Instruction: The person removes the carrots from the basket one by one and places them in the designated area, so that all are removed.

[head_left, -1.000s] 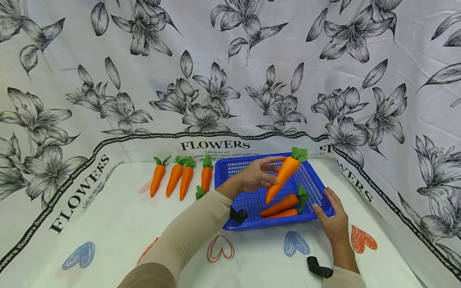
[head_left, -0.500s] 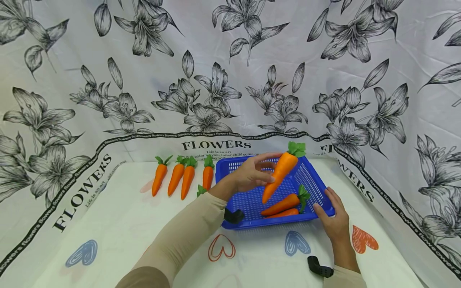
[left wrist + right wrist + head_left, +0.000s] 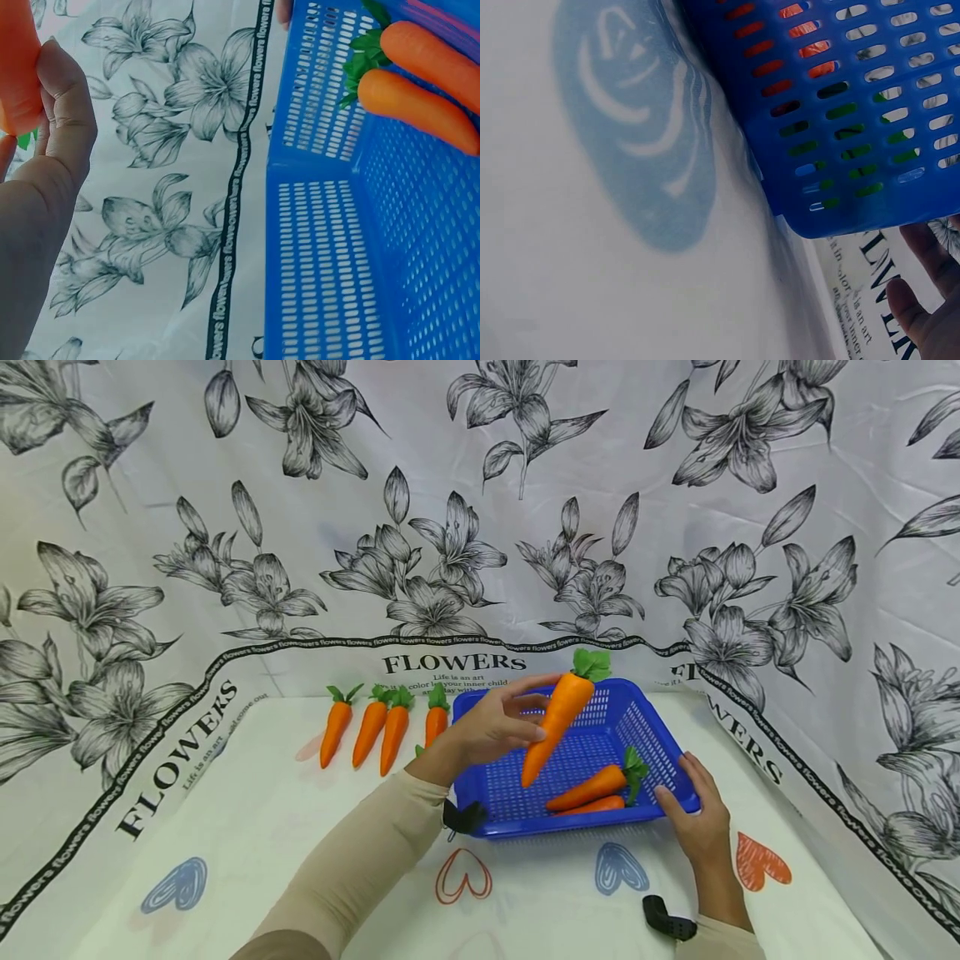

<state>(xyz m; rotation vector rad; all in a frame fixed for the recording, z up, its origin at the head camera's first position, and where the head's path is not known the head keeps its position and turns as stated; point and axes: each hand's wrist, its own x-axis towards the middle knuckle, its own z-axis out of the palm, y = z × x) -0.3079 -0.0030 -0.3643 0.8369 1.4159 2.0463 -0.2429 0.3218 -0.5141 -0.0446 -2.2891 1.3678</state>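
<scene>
My left hand holds a toy carrot over the blue plastic basket, its green leaves up and its tip slanting down to the left. That orange carrot shows only in part in the left wrist view, between fingers and thumb. Two more carrots lie inside the basket, the upper carrot overlapping the lower carrot. My right hand is at the basket's front right corner, thumb and fingers spread and fairly straight. In the right wrist view, the thumb stands just beyond the basket's corner.
Left of the basket several carrots lie in a row on the white cloth, among them the leftmost carrot and a carrot by the basket's wall. A flower-printed curtain rises behind.
My left hand has carried the carrot leftward over the basket, from near its right side toward its middle. The right hand and the basket stay nearly in place.
</scene>
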